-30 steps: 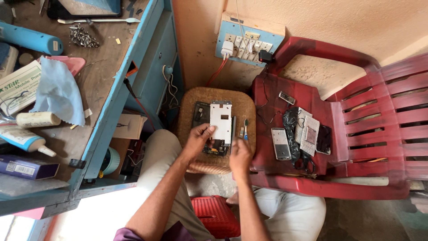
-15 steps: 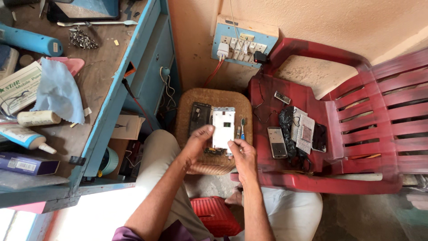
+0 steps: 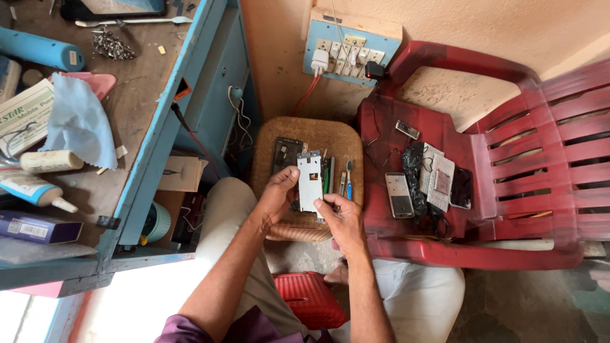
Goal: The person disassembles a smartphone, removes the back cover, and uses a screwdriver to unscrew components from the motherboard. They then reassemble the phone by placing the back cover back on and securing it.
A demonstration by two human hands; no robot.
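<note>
Over a round wicker stool (image 3: 267, 136), the left hand (image 3: 277, 194) and right hand (image 3: 340, 219) both grip a white phone frame (image 3: 310, 180) by its edges, beside a dark phone panel (image 3: 286, 154) and a toothbrush (image 3: 349, 178).

The person's arms are bare from the elbows down to both hands, the left hand (image 3: 277, 195) and the right hand (image 3: 340, 218); no watch strap, ring or glove shows on either. At six o'clock a purple short sleeve edges into view. Light beige trousers cover both legs, toward five and seven o'clock.
</note>
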